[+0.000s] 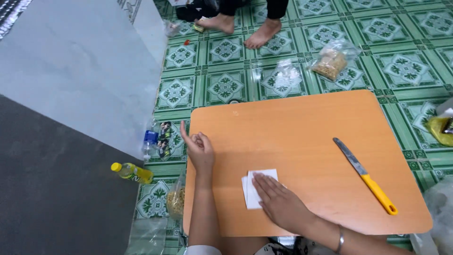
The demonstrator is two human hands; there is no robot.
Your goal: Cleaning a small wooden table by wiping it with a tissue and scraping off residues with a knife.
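Nearest the camera, the person's right hand [278, 200] lies flat and open, fingers together, pressing on a small folded white paper [257, 189] near the front edge of a low orange table [292, 118]. The paper looks thin and crisp, folded into a rough rectangle with a second layer peeking out at its left edge; the hand covers its right part. The left hand [200, 148] rests empty on the table's left side, loosely curled, the forefinger raised and nothing gripped.

The smooth tabletop could let the paper slide under the palm and spoil the fold if the pressure is uneven. To the right lies a knife [364, 174] with a yellow handle, its blade pointing away from the person; a careless sweep of the arm could meet it.

Beyond, on the green patterned floor [226, 87], sit clear plastic bags [330, 61], and another person's bare feet [245, 28] stand farthest off.
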